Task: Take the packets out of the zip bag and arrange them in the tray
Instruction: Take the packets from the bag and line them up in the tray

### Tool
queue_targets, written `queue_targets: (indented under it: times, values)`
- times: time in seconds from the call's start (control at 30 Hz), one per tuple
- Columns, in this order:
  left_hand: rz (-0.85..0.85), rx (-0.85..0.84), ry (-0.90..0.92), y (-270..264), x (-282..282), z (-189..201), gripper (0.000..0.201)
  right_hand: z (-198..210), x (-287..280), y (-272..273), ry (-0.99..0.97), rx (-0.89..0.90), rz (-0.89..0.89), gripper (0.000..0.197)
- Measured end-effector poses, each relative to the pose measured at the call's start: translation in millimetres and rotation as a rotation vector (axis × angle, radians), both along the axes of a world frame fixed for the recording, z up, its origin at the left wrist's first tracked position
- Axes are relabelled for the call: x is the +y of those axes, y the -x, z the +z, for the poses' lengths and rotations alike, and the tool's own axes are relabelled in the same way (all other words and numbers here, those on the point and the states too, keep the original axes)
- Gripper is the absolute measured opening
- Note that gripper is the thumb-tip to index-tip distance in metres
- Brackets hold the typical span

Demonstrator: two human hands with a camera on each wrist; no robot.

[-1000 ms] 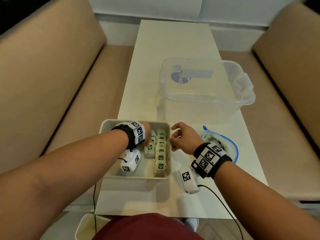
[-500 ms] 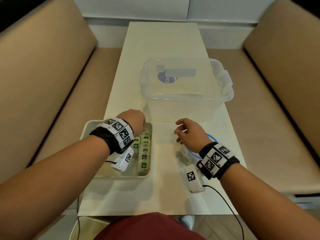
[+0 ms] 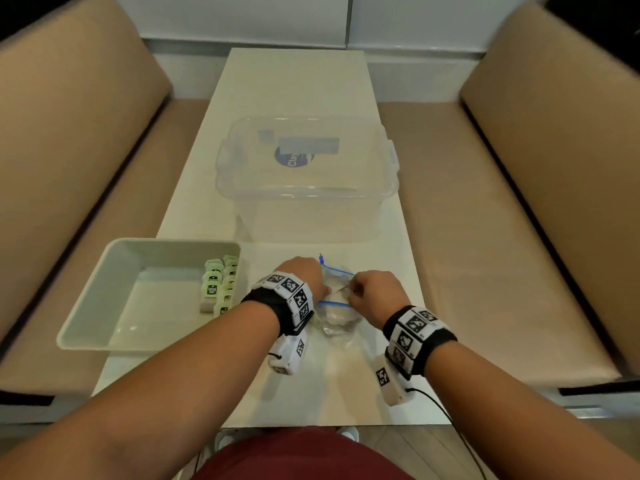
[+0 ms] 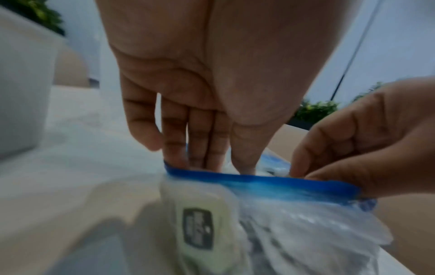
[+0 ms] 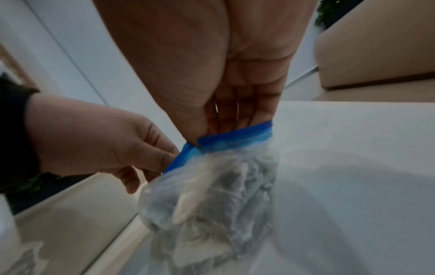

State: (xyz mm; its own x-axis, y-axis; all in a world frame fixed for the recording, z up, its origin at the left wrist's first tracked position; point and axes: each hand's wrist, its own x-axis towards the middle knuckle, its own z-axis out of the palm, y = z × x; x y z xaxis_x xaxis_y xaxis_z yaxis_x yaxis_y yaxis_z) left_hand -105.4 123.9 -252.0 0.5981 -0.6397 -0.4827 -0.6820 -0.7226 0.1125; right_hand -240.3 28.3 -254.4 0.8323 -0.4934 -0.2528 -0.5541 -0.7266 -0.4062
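A clear zip bag (image 3: 337,318) with a blue rim stands crumpled on the white table (image 3: 294,81), between my hands. My left hand (image 3: 325,289) reaches straight-fingered into its mouth; the rim (image 4: 259,179) hides the fingertips, and the little finger stays outside. My right hand (image 3: 349,291) pinches the rim (image 5: 235,137) on the right side and holds the mouth up. One pale green packet (image 4: 197,227) shows through the plastic. The grey tray (image 3: 104,306) lies to the left, with two rows of several packets (image 3: 221,285) standing along its right wall.
A large clear plastic tub (image 3: 308,188) stands just behind the bag. Tan sofa seats (image 3: 485,237) flank the narrow table on both sides. The tray overhangs the table's left edge. Bare tabletop lies in front of the bag.
My left hand left the tray and moved right into the bag's mouth. My right hand came down and took hold of the blue rim.
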Motion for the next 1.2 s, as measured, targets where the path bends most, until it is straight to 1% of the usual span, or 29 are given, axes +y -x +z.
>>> queue_targets:
  times: [0.03, 0.1, 0.17, 0.23, 0.3, 0.37, 0.43, 0.5, 0.57, 0.6, 0.63, 0.7, 0.73, 0.8, 0.87, 0.9, 0.97, 1.0, 1.03, 1.1, 1.2]
  values:
    - [0.011, -0.012, -0.007, 2.2, -1.2, -4.9, 0.038, -2.2, -0.2, 0.3, 0.011, 0.005, 0.018, 0.015]
    - [0.027, -0.025, -0.020, 10.8, -3.0, -9.1, 0.041, -6.1, -0.9, 0.6, 0.008, 0.025, 0.044, 0.015]
    - [0.048, -0.037, -0.013, 17.4, -5.0, -7.9, 0.039, -7.7, -3.9, 0.1, -0.006, 0.053, 0.081, 0.019]
    - [0.075, -0.045, 0.006, 21.4, -5.9, -7.0, 0.033, -6.9, -7.7, 0.6, -0.012, 0.062, 0.112, 0.023]
    - [0.086, -0.070, 0.009, 25.3, -6.0, -2.3, 0.025, -6.9, -11.8, 1.0, -0.031, 0.034, 0.132, 0.029]
    - [0.071, -0.125, -0.001, 28.1, -5.7, 6.7, 0.025, -7.1, -14.4, 1.4, -0.055, -0.024, 0.135, 0.041]
    - [0.048, -0.146, 0.002, 29.0, -4.9, 18.9, 0.027, -8.3, -15.5, 1.6, -0.079, -0.103, 0.131, 0.048]
    - [0.046, -0.106, 0.022, 28.8, -3.6, 31.0, 0.032, -9.3, -15.7, 1.8, -0.091, -0.171, 0.130, 0.045]
    - [0.072, -0.032, 0.091, 27.5, -2.3, 40.2, 0.036, -10.5, -16.3, 2.1, -0.089, -0.250, 0.141, 0.031]
    - [0.096, 0.012, 0.152, 26.0, -1.6, 43.0, 0.040, -10.2, -17.0, 1.7, -0.091, -0.280, 0.145, 0.023]
    - [0.123, 0.059, 0.217, 24.7, -0.4, 43.7, 0.044, -11.0, -18.5, 2.0, -0.094, -0.310, 0.147, 0.019]
    - [0.149, 0.099, 0.303, 22.8, 1.5, 43.0, 0.050, -10.5, -21.9, 3.4, -0.109, -0.349, 0.104, 0.022]
    - [0.142, 0.096, 0.307, 22.7, 2.1, 41.6, 0.047, -8.7, -24.0, 5.0, -0.140, -0.354, 0.053, 0.023]
    - [0.087, 0.051, 0.230, 23.7, 1.5, 33.1, 0.032, -10.2, -30.4, 9.1, -0.237, -0.366, -0.062, 0.021]
    - [0.038, -0.007, 0.121, 25.3, 0.4, 21.0, 0.015, -11.8, -33.9, 13.7, -0.351, -0.401, -0.138, 0.021]
    - [0.027, -0.022, 0.070, 26.3, 0.0, 14.2, 0.015, -12.9, -34.8, 15.7, -0.408, -0.426, -0.163, 0.021]
    - [0.024, -0.038, -0.006, 27.8, -0.6, 3.4, 0.012, -13.5, -35.9, 18.9, -0.461, -0.444, -0.188, 0.023]
    - [0.026, -0.039, -0.036, 29.3, -0.7, -0.2, 0.012, -12.2, -35.3, 21.0, -0.468, -0.434, -0.189, 0.028]
    - [0.033, -0.039, -0.061, 31.0, -1.3, -2.9, 0.016, -13.6, -35.8, 22.2, -0.478, -0.430, -0.191, 0.033]
    - [0.044, -0.040, -0.062, 32.5, -1.0, -7.6, 0.021, -16.3, -35.4, 24.1, -0.493, -0.429, -0.203, 0.039]
    - [0.048, -0.018, -0.023, 33.4, -0.2, -10.3, 0.013, -21.7, -35.7, 25.4, -0.493, -0.419, -0.217, 0.035]
